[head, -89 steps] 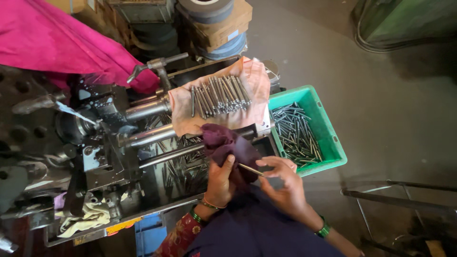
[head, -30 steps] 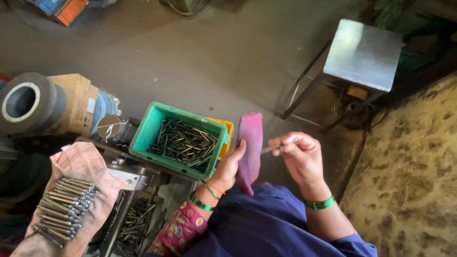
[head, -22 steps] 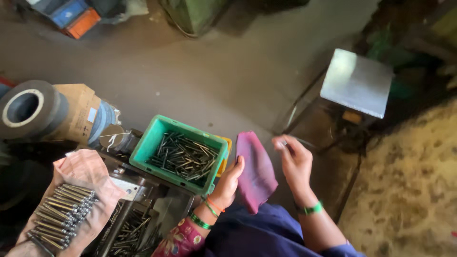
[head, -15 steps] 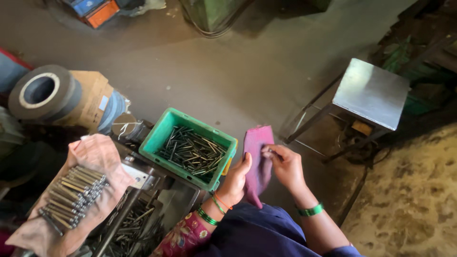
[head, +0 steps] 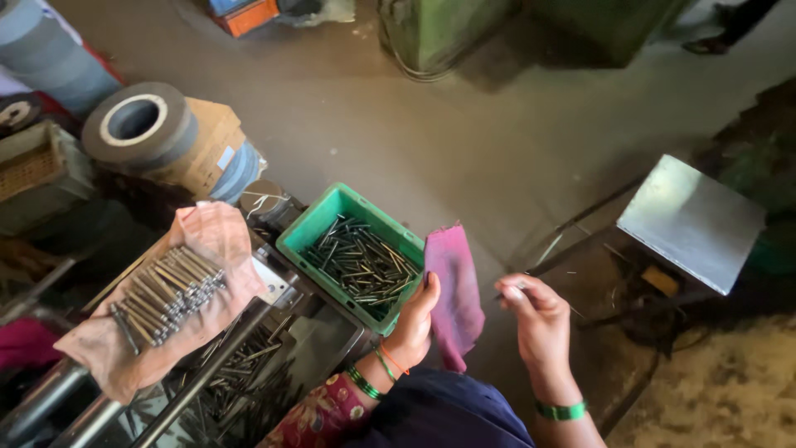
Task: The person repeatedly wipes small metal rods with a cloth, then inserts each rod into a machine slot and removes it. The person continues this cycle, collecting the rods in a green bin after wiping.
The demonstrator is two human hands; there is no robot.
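Purple cloth (head: 453, 294) hangs from the person's left hand (head: 414, 319), seen from the head camera looking straight down; the fingers are closed on the cloth's lower left edge, so the rag drapes upright with its long side running up and down the picture. Just to the right, apart from the cloth and not touching it, the right hand (head: 539, 319) pinches a thin metal pin (head: 507, 292) between thumb and fingertips; the pin is small and partly hidden, and its long axis seems to point left, toward the cloth. The right hand is the nearer one to the pin, the left hand the nearer one to the containers. Touching the left hand's upper side sits a green plastic bin (head: 319, 224), open-topped and part-filled with a loose tangle of dark metal pins lying in all directions. Farther left, well apart from both hands, a pinkish cloth (head: 220, 241) lies over a machine bed and carries a neat row of similar metal rods (head: 166, 292), all laid parallel on a diagonal. Below that, a dark metal tray (head: 319, 336) holds more scattered pins. Green bangles circle both wrists. A grey square metal plate (head: 692, 220) stands at the right, on a concrete floor (head: 414, 124).
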